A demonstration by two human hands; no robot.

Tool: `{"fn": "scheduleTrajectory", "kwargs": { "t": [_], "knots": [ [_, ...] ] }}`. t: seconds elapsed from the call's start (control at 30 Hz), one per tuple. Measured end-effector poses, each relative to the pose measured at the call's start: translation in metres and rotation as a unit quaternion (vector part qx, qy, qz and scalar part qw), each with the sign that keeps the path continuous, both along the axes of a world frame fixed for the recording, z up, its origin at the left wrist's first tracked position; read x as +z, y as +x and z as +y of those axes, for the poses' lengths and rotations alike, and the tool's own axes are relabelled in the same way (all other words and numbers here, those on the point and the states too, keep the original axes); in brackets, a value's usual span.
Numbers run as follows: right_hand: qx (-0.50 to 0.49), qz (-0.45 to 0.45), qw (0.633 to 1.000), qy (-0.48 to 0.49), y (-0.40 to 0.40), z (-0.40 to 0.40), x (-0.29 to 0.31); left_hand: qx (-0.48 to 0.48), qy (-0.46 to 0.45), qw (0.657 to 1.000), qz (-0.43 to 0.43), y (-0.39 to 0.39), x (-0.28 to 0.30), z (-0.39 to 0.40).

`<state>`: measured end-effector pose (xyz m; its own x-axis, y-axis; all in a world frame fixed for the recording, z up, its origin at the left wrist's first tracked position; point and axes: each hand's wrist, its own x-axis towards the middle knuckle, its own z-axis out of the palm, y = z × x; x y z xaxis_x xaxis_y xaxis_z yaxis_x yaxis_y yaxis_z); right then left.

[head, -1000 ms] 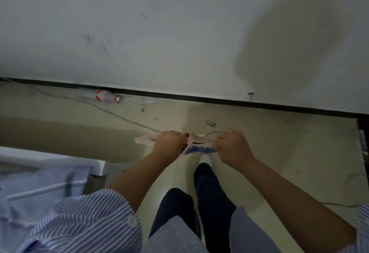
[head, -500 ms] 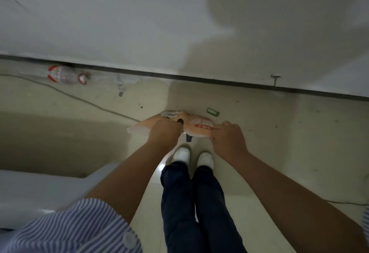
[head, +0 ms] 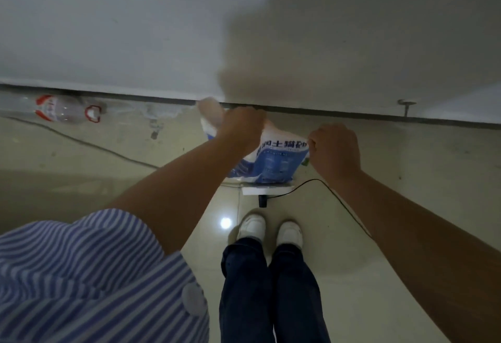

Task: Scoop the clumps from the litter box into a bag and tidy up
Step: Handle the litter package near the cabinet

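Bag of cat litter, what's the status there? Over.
Both hands, left and right, grip the blue and white bag by its top. Bag held above floor. Black cable lies beneath it.

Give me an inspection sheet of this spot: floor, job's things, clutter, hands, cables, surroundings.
Surface: glossy tile floor, a light glare by the shoes.
Job's things: blue-and-white bag held up; litter box and scoop not seen.
Clutter: plastic bottle lying along the wall.
Grippers: left hand and right hand each grip the bag's top.
Cables: black cable under the bag; another cable at left.
Surroundings: white wall, dark baseboard.
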<state>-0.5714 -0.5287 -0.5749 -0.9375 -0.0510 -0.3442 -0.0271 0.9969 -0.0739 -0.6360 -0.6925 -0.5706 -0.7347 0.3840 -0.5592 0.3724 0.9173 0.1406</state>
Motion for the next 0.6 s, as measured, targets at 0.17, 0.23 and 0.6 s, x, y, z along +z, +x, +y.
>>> {"fn": "scheduleTrajectory", "kwargs": {
  "t": [0.17, 0.23, 0.6],
  "knots": [
    [-0.08, -0.018, 0.994, -0.065, 0.015, 0.001, 0.008, 0.016, -0.002, 1.0, 0.0, 0.034, 0.015, -0.001],
    [-0.084, 0.026, 0.991, -0.097, 0.027, 0.0, 0.017, 0.0, -0.007, 1.0, -0.001, 0.05, 0.027, -0.002],
    [-0.244, 0.005, 0.968, -0.053, 0.102, 0.045, 0.152, -0.174, 0.011, 0.985, 0.016, 0.091, 0.165, 0.077]
  ]
}}
